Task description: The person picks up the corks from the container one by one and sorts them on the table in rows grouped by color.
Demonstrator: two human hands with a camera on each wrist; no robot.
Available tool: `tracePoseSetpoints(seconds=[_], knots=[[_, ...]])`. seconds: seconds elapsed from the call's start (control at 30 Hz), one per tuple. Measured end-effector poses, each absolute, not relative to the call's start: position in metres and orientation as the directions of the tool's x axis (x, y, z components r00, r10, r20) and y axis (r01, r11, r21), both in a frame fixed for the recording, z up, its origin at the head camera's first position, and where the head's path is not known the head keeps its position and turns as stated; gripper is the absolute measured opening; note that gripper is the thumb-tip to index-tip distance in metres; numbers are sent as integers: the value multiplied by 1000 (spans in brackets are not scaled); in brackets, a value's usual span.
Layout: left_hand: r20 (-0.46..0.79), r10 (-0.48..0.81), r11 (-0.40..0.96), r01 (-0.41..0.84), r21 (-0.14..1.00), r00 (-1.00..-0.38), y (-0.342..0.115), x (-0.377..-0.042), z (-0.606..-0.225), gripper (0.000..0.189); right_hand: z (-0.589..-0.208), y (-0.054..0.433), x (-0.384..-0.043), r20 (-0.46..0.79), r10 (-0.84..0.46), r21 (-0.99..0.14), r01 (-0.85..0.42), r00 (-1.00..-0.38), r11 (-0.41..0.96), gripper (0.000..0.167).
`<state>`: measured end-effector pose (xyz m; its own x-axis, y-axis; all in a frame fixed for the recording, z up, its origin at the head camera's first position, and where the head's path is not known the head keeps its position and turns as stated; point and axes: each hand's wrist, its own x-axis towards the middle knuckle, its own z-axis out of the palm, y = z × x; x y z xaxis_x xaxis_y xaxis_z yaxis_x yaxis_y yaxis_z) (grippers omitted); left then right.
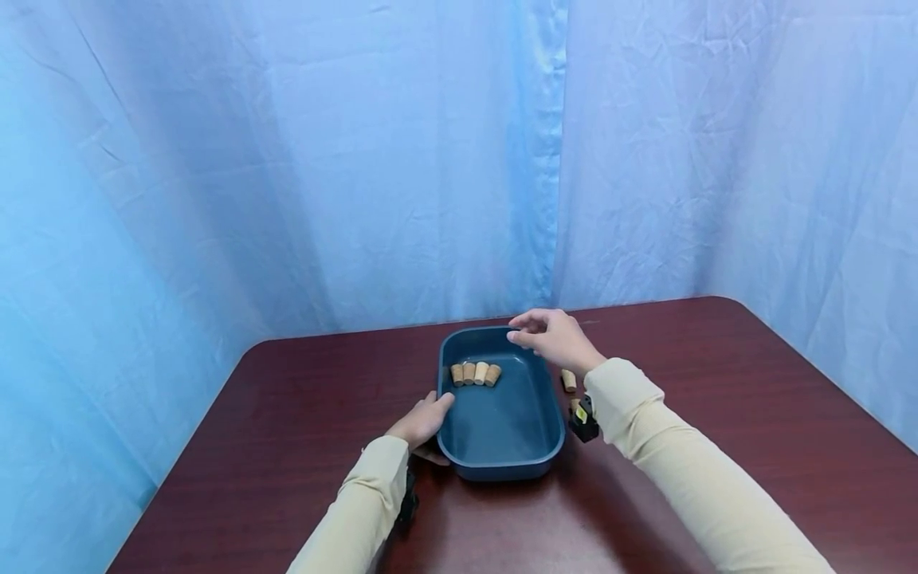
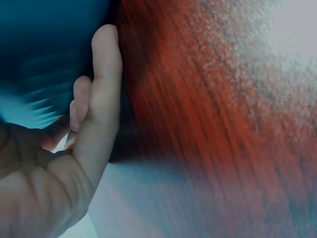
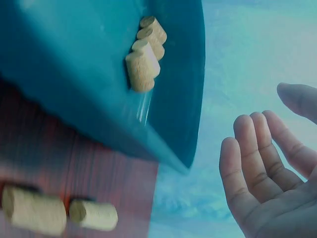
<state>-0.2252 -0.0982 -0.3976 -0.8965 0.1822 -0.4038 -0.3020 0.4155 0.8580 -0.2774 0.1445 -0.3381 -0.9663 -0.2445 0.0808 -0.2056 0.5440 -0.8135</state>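
A deep blue rectangular dish [image 1: 495,438] stands on the table. Several tapered corks [image 1: 476,374] lie in a row inside it, toward the far left. My left hand [image 1: 423,418] grips the dish's left wall, thumb at the rim and fingers low along the outside. In the left wrist view, those fingers [image 2: 101,94] extend beside the wall close to the tabletop. Above the far right corner of the dish hovers my right hand [image 1: 559,339], holding nothing, its fingers loosely bent and thumb apart. Two more corks [image 3: 94,214] lie on the table right of the dish.
The dark red wooden table [image 1: 323,399] has rounded far corners. Pale blue curtains [image 1: 402,159] hang behind it and along both sides. A small black wrist camera [image 1: 584,420] on the right sleeve partly covers one loose cork in the head view.
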Motion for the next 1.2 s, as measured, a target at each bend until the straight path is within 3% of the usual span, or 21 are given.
tracePoseSetpoints(seconds=[0.6, 0.9, 1.2], knots=[[-407, 182, 430, -300, 852, -895, -98, -225, -400, 70, -350, 95, -284, -24, -184, -835, -82, -983, 544, 26], [-402, 186, 432, -293, 853, -896, -99, -227, -401, 68, -367, 89, -288, -52, -121, -771, -37, -991, 636, 24], [-393, 195, 437, -279, 855, -899, -101, -228, -401, 66, -373, 86, -291, -122, -140, -662, -24, -983, 749, 36]])
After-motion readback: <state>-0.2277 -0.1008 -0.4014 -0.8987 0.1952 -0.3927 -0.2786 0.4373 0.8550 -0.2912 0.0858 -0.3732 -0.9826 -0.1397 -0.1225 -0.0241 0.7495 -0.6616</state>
